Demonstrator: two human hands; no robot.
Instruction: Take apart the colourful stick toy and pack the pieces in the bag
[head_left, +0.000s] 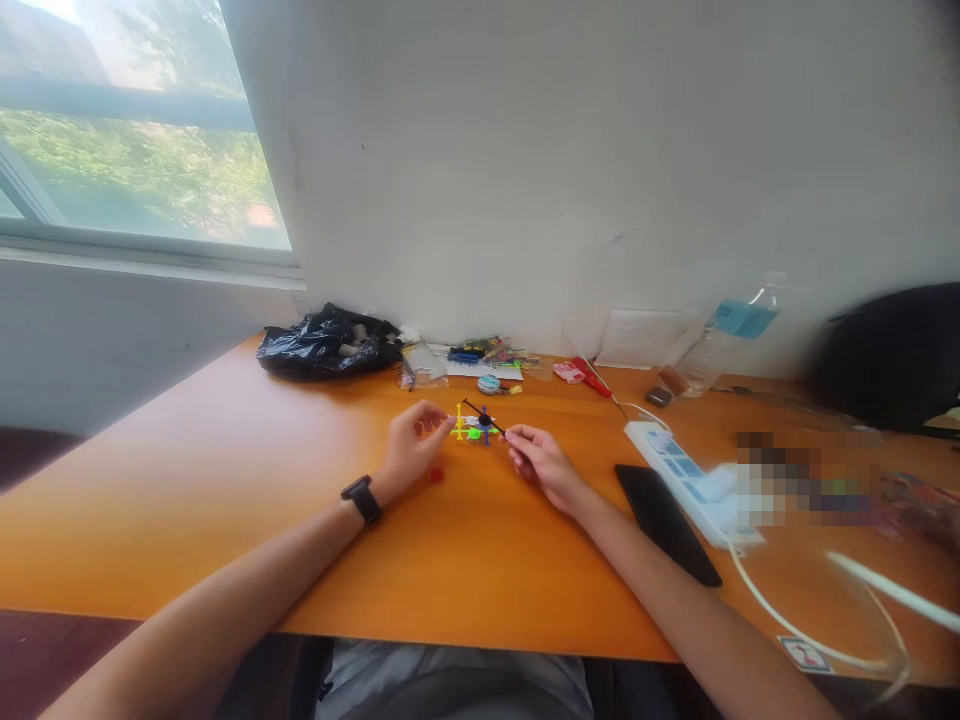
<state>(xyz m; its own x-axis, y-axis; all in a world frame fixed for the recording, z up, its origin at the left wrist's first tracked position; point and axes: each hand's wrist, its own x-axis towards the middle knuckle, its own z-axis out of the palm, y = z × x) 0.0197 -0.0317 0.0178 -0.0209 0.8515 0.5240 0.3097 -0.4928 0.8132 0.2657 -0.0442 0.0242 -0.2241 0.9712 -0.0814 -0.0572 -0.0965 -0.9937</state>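
Note:
A small toy assembly (pixel 475 425) of yellow, green, purple and black plastic parts sits just above the orange table (pixel 225 480) between my hands. My left hand (pixel 411 447), with a black watch on its wrist, is closed in a pinch on the assembly's yellow left end. My right hand (pixel 538 462) is closed, pinching a thin black rod that reaches into the assembly from the right. A small red piece (pixel 436 476) lies on the table below my left hand.
A black plastic bag (pixel 326 343) lies at the back left by the wall. Loose coloured parts (pixel 487 355), a red screwdriver (pixel 592 379), a water bottle (pixel 720 345), a white power strip (pixel 679 470) with cable and a black phone (pixel 666 520) lie to the right.

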